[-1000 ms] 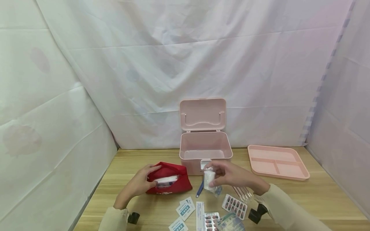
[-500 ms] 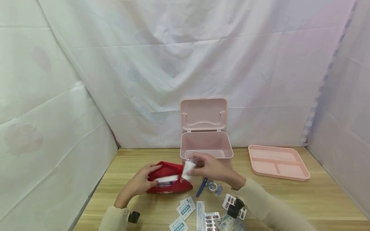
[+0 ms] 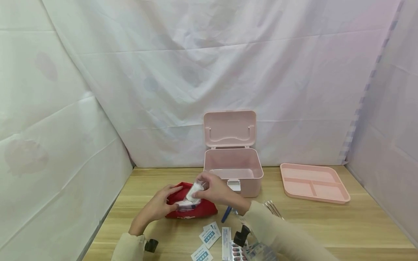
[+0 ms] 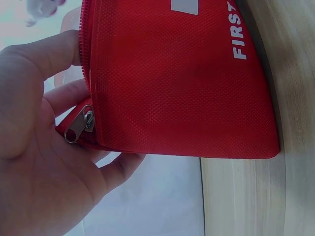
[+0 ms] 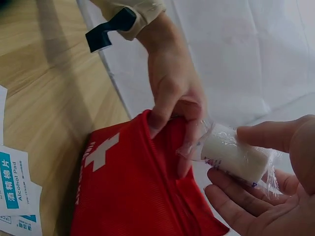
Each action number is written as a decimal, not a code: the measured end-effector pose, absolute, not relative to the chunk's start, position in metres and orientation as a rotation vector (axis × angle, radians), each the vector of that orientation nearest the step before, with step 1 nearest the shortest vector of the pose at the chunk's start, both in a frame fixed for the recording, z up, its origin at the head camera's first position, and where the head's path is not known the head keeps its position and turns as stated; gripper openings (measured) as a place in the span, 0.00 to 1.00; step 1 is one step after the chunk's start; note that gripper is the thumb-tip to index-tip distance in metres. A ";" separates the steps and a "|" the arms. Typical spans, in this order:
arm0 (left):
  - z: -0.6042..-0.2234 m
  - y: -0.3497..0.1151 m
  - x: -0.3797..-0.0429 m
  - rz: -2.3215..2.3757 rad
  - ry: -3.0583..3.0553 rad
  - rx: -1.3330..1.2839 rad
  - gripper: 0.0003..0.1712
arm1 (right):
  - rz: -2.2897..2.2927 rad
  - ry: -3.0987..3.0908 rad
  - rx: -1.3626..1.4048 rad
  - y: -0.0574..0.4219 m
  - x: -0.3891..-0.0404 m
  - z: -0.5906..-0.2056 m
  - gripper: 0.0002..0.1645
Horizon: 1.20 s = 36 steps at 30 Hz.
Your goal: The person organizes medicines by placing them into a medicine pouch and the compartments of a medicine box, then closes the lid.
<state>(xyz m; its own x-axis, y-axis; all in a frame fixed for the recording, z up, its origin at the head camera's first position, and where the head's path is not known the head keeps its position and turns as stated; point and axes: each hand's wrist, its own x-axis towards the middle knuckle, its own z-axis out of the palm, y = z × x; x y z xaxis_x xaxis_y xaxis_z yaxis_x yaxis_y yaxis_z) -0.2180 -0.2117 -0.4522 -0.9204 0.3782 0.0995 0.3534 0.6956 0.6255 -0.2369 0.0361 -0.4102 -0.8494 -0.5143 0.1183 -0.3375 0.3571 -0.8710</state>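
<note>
A red first-aid pouch [image 3: 208, 209] stands on the wooden table with its zipped mouth spread apart. My left hand [image 3: 157, 205] holds it by the left end of that mouth, thumb at the front edge and fingers toward the back, beside the metal zipper pull [image 4: 78, 125]. White packets [image 3: 187, 205] show inside the pouch. Between the thumb and fingers of my right hand [image 3: 217, 189] is a white bandage roll [image 5: 235, 155] in a clear wrapper. The roll is tilted over the pouch's mouth, and one end of the wrapper overlaps the left fingers in the right wrist view.
Behind stands a pink box [image 3: 252, 188] with its lid raised. A divided pink tray [image 3: 313, 198] lies at the right. Closer in are alcohol pad sachets [image 3: 210, 236], a blue stick-shaped item [image 3: 226, 214], a blister pack [image 3: 237, 252] and cotton swabs [image 3: 273, 209].
My right hand has carried the bandage roll leftward from in front of the pink box to over the pouch's mouth. The left hand and pouch have stayed in place.
</note>
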 end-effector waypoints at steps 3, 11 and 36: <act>-0.452 -0.212 -0.218 1.052 2.852 0.622 0.34 | -1.434 2.500 -0.749 0.028 -0.235 -0.414 0.24; -0.452 -0.212 -0.218 1.047 2.861 0.622 0.34 | -1.193 2.643 -0.845 0.013 -0.231 -0.422 0.18; -0.450 -0.210 -0.219 1.075 2.831 0.551 0.34 | -0.918 2.746 -0.890 -0.006 -0.234 -0.444 0.12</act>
<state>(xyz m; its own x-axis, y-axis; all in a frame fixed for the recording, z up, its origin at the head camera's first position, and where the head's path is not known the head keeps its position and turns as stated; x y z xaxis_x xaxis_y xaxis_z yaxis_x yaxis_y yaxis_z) -0.2189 -0.2101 -0.4500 -0.9339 0.3511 0.0668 0.3070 0.6922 0.6532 -0.2341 -0.0058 -0.4444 -0.8216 -0.5651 0.0753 -0.4968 0.6449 -0.5808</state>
